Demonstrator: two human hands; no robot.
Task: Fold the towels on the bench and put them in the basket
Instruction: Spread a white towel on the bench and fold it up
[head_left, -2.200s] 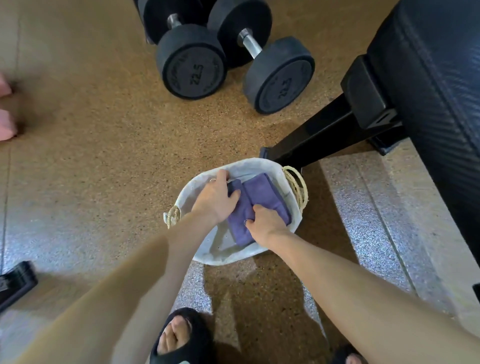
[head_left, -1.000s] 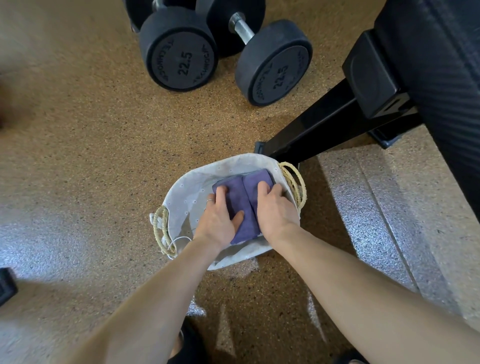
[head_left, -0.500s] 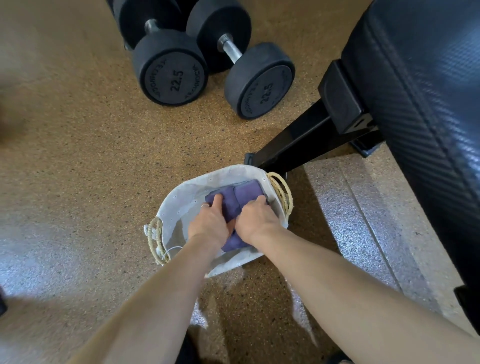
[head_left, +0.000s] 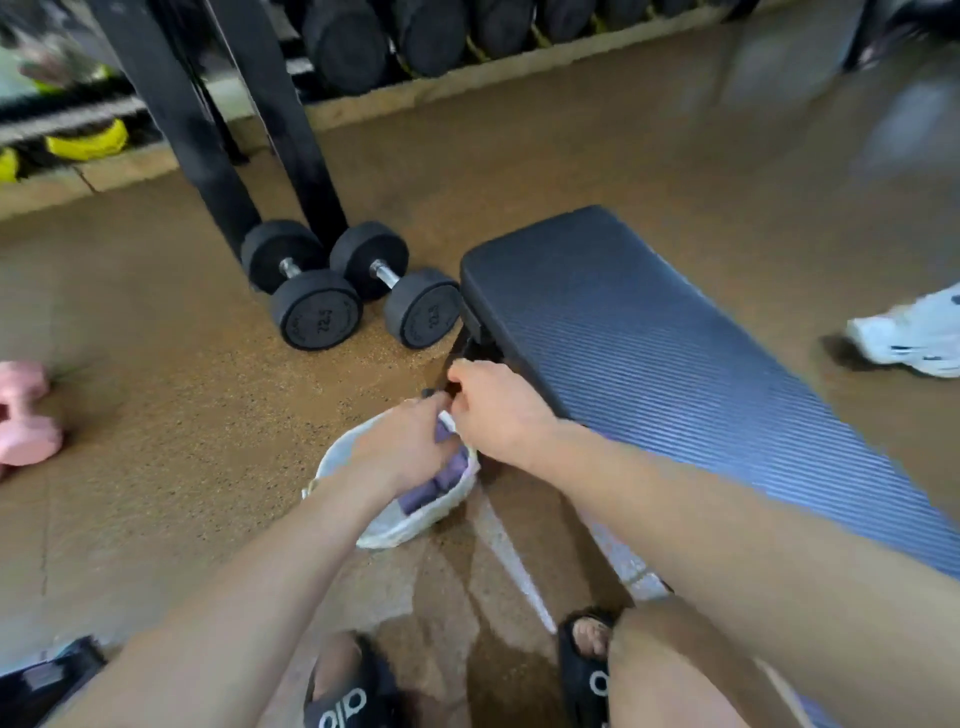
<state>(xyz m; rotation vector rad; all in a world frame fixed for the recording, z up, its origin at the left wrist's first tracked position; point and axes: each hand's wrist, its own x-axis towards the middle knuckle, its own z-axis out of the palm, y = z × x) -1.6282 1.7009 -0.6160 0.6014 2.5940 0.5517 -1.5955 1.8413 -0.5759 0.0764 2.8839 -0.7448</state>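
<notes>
Since half a second ago our view has tipped up, showing the whole worktop (head_left: 675, 353) and two dumbbells (head_left: 358, 304); our right hand (head_left: 498, 410) has lifted to the basket (head_left: 395, 525) rim, fingers curled, whether pinching it we cannot tell; our left hand (head_left: 400, 452) lies over the purple towels (head_left: 436, 486) inside, its fingers hidden, so their state is unclear.

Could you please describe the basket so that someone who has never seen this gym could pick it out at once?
Start at the dark padded bench. On the floor by its near-left edge, in front of the two black dumbbells, sits the basket. It is the only pale fabric container there, and purple towels show inside it.
</notes>
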